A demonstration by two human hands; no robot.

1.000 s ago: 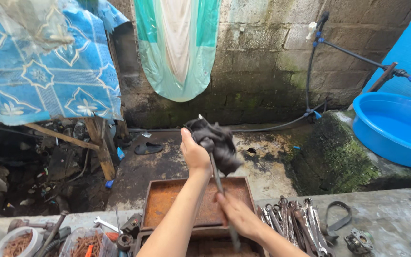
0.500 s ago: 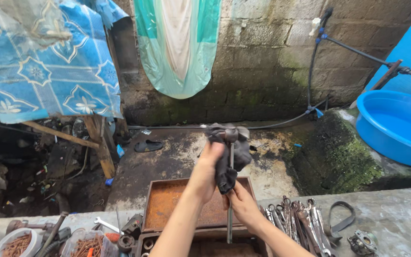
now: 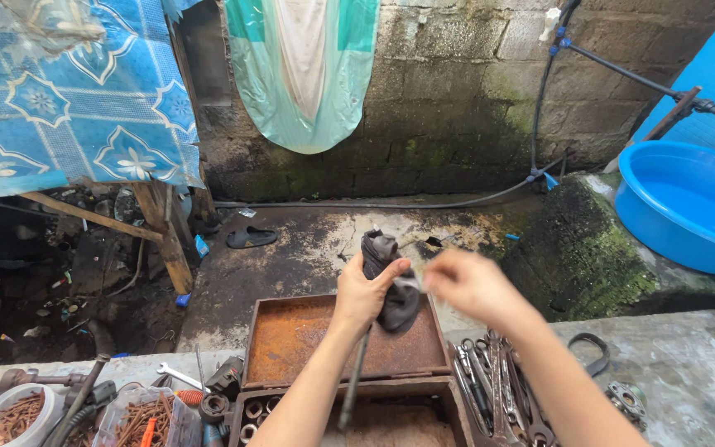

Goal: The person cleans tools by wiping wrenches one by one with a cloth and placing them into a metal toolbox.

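Hands meet above the rusty metal toolbox point(image 3: 291, 335), whose open lid stands at the near edge of the concrete counter point(image 3: 688, 364). The left hand point(image 3: 362, 291) is clenched around a dark grey rag point(image 3: 391, 281) and a long metal rod point(image 3: 352, 381) that hangs down out of the fist toward the box. The rag bunches up above the thumb and droops below the palm. The right hand point(image 3: 467, 283) is blurred; its fingers pinch at the rag's edge just beside the left thumb, though how firm the grip is I cannot tell. To the right of the box, a row of wrenches point(image 3: 490, 389) lies on the counter, with a dark rubber ring point(image 3: 589, 352) further right. At the counter's left end sit a white tub of rusty nails point(image 3: 14, 414) and a clear tub of nails point(image 3: 138, 418), with a spanner point(image 3: 177, 377) near them. A blue basin point(image 3: 688, 207) rests off the counter's far right corner.
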